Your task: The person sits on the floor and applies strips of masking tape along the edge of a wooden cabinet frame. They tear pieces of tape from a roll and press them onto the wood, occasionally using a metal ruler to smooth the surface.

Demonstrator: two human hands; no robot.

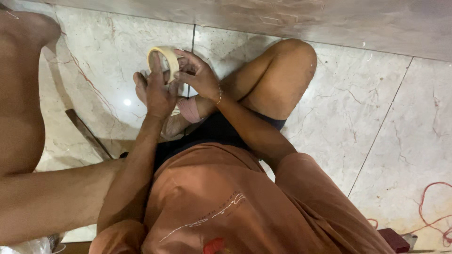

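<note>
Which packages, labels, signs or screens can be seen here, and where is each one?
No package, sign or screen shows.
Shirt print: on the chest of the orange shirt, thin pale curved lines.
Tape roll: unlabelled cream ring held by left hand and right hand.

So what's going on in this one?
A person sits on a marble floor with one knee raised, holding a roll of masking tape up in front of them. The left hand grips the roll from below while the right hand fingers its edge. A red wire lies nearby.

Marble floor (358,103), red cord (435,214), dark strip (87,134)
</note>
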